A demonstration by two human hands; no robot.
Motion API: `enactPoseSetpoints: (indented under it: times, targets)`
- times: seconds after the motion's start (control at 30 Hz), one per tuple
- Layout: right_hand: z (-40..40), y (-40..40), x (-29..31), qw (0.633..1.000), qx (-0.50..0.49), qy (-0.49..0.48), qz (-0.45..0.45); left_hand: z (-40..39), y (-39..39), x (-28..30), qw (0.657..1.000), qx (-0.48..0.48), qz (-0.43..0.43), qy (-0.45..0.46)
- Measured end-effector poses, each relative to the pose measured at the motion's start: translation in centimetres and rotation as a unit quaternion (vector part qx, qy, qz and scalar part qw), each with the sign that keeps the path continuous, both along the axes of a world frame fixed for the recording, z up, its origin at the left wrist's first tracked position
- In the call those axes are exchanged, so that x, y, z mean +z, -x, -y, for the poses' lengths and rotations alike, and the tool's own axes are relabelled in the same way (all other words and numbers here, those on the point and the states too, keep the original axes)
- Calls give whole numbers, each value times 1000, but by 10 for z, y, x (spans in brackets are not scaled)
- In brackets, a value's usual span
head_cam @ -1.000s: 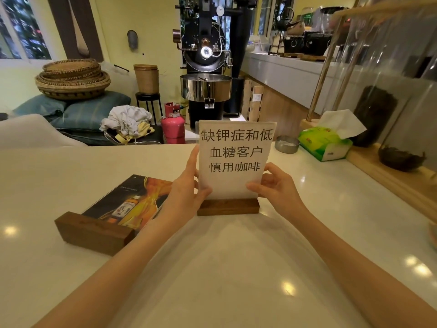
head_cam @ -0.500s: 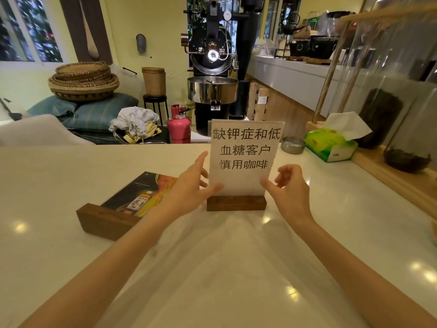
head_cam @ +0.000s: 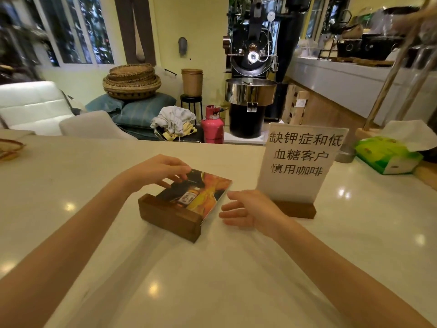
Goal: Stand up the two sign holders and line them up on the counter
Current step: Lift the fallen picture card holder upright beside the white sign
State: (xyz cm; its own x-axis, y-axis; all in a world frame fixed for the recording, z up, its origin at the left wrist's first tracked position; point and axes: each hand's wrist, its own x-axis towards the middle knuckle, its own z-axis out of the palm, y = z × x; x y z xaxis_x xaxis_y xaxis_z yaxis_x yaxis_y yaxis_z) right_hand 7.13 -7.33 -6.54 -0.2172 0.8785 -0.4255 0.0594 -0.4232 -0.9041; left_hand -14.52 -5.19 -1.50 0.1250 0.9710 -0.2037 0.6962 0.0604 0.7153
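A sign holder with a white card of black characters (head_cam: 300,162) stands upright on its wooden base on the counter (head_cam: 212,280), right of centre. The second sign holder (head_cam: 189,200), with an orange and black bottle picture, lies flat on its back, its wooden base towards me. My left hand (head_cam: 160,170) rests its fingertips on the far left edge of the lying card. My right hand (head_cam: 248,208) hovers open by the card's right edge, between the two holders, not holding anything.
A green tissue box (head_cam: 387,156) and a small metal dish (head_cam: 345,154) sit at the far right of the counter. A woven item (head_cam: 9,147) pokes in at the left edge. Beyond the counter stand a coffee roaster, a pink gas cylinder and baskets.
Both hands have let go of the upright white sign and moved left to the lying picture sign. The camera has turned left, so the white sign now appears further right.
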Motion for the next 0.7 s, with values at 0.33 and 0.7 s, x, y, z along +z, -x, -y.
enactPoseSetpoints:
  times: [0.33, 0.7]
  targets:
    - [-14, 38, -19, 998, -21, 52, -15, -15, 26, -34, 996, 52, -55, 57]
    - [-12, 48, -24, 999, -37, 24, -12, -23, 31, -45, 997, 59, -33, 42]
